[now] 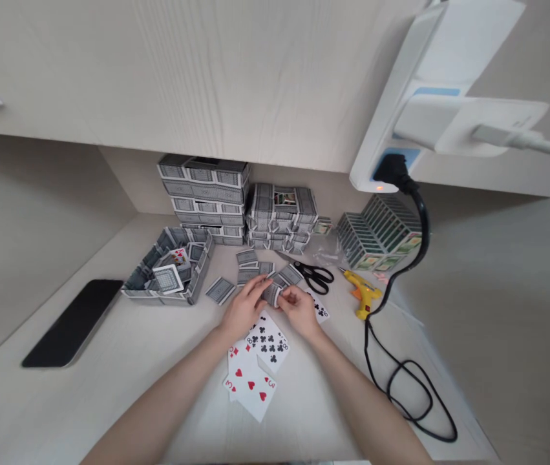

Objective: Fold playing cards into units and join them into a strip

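Note:
Both my hands meet over a playing card (271, 296) with a grey patterned back, at the middle of the desk. My left hand (245, 305) has its fingers bent on the card's left and upper side. On the card's lower right edge, my right hand (300, 310) pinches with thumb and fingers. Several more grey-backed cards (247, 258) lie just beyond my hands. Face up nearer to me are an eight of clubs (269, 342) and a three of hearts (251, 386), overlapping others. Another clubs card (320, 309) shows partly behind my right hand.
A box made of cards (192, 298) holds loose cards at left, near a black phone (74, 323). Stacked card boxes (207, 194) and green-edged card packs (381, 229) stand behind. Black scissors (318, 276) and a yellow glue gun (366, 294) with looping cable lie right. A power strip (401, 97) hangs above.

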`<action>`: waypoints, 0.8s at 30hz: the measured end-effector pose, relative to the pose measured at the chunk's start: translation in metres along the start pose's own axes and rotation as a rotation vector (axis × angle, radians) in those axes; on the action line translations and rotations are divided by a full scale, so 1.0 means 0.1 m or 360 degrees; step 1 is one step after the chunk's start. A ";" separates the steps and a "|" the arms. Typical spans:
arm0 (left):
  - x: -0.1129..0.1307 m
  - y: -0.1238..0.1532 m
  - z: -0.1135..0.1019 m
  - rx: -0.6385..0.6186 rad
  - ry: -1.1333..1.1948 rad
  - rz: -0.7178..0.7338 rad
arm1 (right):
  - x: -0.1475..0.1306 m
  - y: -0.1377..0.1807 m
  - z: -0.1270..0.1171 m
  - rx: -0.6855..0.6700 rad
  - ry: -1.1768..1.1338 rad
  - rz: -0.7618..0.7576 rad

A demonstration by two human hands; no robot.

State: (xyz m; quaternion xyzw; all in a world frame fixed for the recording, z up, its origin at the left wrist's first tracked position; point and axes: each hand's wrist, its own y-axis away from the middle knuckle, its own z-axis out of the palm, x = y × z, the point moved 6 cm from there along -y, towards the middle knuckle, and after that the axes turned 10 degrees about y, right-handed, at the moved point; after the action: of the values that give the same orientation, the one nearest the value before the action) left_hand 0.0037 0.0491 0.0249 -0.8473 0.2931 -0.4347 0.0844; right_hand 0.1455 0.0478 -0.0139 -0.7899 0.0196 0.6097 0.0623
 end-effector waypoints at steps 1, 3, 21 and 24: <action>0.01 0.00 0.01 -0.0008 0.0005 0.0012 | 0.01 0.00 0.00 0.0010 -0.0009 0.0016; 0.01 0.00 0.01 -0.0012 0.0005 0.0024 | 0.03 0.00 0.00 0.0000 -0.0058 0.0065; -0.02 0.02 0.03 -0.0031 0.0089 0.0084 | 0.00 0.04 0.07 -0.0283 0.0008 -0.0063; -0.02 0.01 0.04 -0.0053 0.0101 0.0095 | -0.02 0.02 0.05 -0.0281 -0.0016 -0.0057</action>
State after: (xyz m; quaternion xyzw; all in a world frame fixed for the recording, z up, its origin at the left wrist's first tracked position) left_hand 0.0055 0.0488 0.0201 -0.8253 0.3281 -0.4536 0.0740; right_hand 0.1395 0.0460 -0.0137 -0.7895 -0.0485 0.6118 0.0035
